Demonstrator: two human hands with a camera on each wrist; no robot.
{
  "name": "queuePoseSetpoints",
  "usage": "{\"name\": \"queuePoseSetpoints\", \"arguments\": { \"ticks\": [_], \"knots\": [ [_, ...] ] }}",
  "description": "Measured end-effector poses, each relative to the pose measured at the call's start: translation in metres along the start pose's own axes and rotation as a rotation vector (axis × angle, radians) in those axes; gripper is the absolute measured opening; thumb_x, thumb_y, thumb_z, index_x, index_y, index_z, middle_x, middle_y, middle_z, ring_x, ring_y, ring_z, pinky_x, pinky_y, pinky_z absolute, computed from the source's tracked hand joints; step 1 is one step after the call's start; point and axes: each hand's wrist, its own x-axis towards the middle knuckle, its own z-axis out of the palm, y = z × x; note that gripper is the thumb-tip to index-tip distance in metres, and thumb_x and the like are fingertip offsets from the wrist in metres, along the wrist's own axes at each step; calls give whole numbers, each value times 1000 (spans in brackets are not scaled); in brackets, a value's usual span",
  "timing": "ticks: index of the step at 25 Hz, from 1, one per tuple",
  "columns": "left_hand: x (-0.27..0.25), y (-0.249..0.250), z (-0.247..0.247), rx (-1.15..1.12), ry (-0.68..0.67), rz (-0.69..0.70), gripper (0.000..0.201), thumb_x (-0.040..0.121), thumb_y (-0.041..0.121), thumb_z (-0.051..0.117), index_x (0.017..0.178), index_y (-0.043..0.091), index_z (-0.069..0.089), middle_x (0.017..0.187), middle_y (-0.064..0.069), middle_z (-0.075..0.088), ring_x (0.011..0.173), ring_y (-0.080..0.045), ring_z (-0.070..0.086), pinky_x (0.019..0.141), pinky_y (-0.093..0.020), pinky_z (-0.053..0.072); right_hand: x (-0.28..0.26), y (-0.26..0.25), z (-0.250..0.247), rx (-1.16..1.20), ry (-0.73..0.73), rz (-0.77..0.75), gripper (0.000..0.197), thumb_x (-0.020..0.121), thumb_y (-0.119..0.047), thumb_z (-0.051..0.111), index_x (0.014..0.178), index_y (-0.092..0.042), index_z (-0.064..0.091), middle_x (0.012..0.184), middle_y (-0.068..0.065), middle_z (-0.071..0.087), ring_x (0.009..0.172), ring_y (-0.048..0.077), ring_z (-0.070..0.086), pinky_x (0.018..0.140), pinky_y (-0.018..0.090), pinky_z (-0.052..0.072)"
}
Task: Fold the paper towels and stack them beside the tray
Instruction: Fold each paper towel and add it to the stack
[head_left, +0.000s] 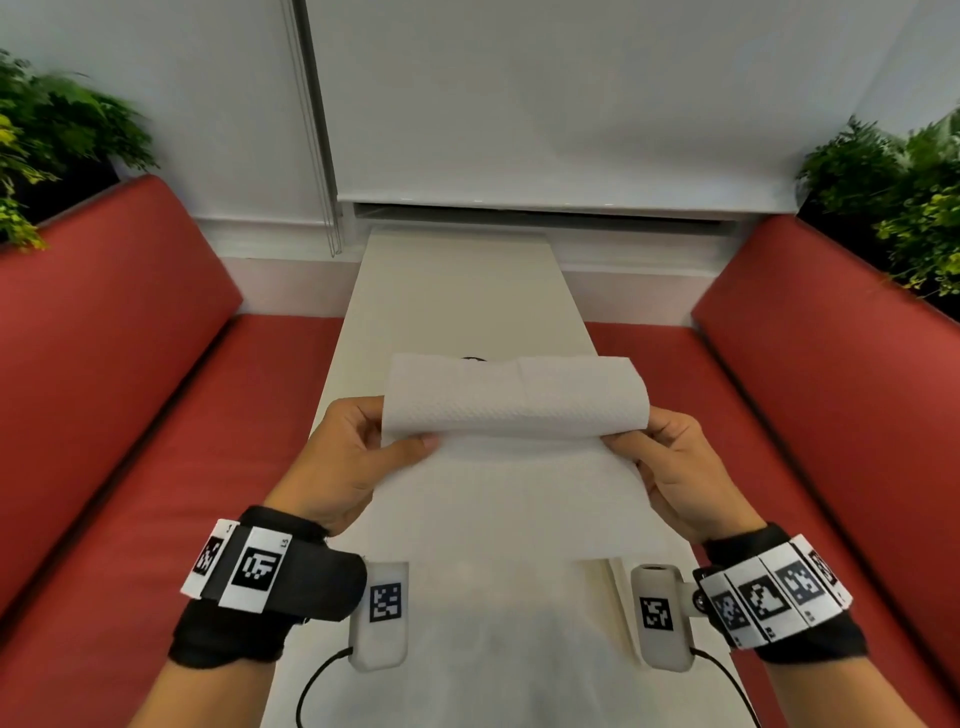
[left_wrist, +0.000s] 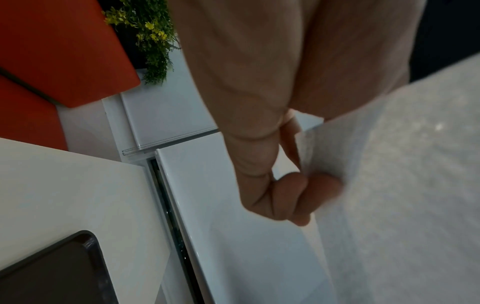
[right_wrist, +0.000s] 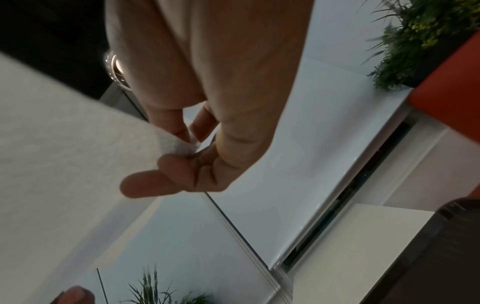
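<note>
White paper towel (head_left: 514, 410) is held above the near end of the narrow table (head_left: 457, 291), its far edge curled over; left hand (head_left: 343, 457) and right hand (head_left: 680, 467) each pinch a side. Dark tray (left_wrist: 52, 273) lies beneath.

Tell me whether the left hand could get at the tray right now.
Probably not freely: the left hand is pinching the paper towel, which hides most of the tray ahead on the table.

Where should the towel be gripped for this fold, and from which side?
At its two side edges, one hand from each side. The towel is limp and wide, its far part curled over toward the person. The left hand and right hand already pinch opposite edges at the fold, which probably keeps the edges aligned.
</note>
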Motion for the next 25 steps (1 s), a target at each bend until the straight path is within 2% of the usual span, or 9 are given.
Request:
{"name": "queuePoseSetpoints", "arguments": {
  "ticks": [2, 4, 6, 12, 14, 16, 19, 22, 25],
  "knots": [
    [3, 1, 3, 18, 16, 19, 39, 54, 25, 85, 90, 13, 75, 92, -5, 75, 85, -15, 71, 70, -23, 57, 0, 1, -1, 69, 13, 24, 32, 67, -18, 68, 97, -9, 75, 101, 11, 74, 92, 21, 70, 72, 27, 57],
    [5, 4, 9, 58, 36, 24, 25, 68, -2, 71, 81, 18, 77, 81, 1, 75, 76, -10, 71, 61, -20, 55, -1, 3, -2, 85, 29, 42, 26, 68, -17, 66, 91, -9, 75, 91, 10, 74, 81, 19, 71, 66, 25, 57],
    [6, 4, 13, 98, 42, -38, 44, 80, -18, 53, 67, 18, 75, 71, 2, 72, 65, -11, 69, 53, -19, 53, -3, 3, -5, 50, 73, 46, 12, 71, -17, 64, 73, -14, 75, 72, 5, 71, 63, 13, 66, 56, 21, 52],
    [21, -5, 31, 21, 70, -240, 29, 96, 3, 36, 81, 7, 59, 70, -5, 66, 56, -13, 62, 43, -19, 47, -23, 6, -27, 41, 220, 133, 44, 89, -8, 37, 59, -10, 69, 70, 5, 65, 64, 16, 60, 52, 24, 47],
    [31, -15, 41, 41, 71, -286, 29, 96, 8, 37, 84, 8, 63, 79, -6, 64, 64, -14, 60, 49, -19, 47, -32, 11, -34, 8, 261, 128, 27, 82, -14, 56, 61, -9, 71, 66, 5, 67, 58, 13, 61, 48, 23, 47],
    [38, -28, 52, 89, 63, -332, 26, 95, 14, 42, 85, 10, 66, 83, -6, 65, 72, -16, 59, 55, -22, 48, -45, 21, -46, -113, 318, 98, 12, 74, -3, 71, 63, -9, 71, 61, -1, 64, 51, 6, 56, 46, 16, 43],
    [49, -56, 77, 115, -1, -410, 20, 93, 20, 49, 88, 14, 67, 85, -6, 64, 78, -18, 59, 66, -28, 47, -71, 39, -67, -212, 419, 146, 12, 73, 6, 71, 76, -6, 70, 51, -8, 51, 43, 3, 42, 44, 12, 39],
    [60, -97, 103, 59, -158, -549, 31, 84, 39, 55, 110, 22, 60, 103, -10, 64, 91, -22, 61, 78, -35, 50, -102, 59, -87, -192, 559, 255, 18, 73, 10, 70, 87, -2, 68, 50, -9, 52, 41, 4, 43, 45, 14, 42],
    [68, -141, 125, -38, -285, -716, 53, 72, 34, 77, 119, 29, 53, 105, -13, 66, 93, -26, 63, 73, -40, 56, -127, 91, -106, -236, 798, 336, 16, 74, 3, 74, 78, -12, 71, 54, 8, 34, 48, 19, 33, 44, 16, 37]
  ]
}}
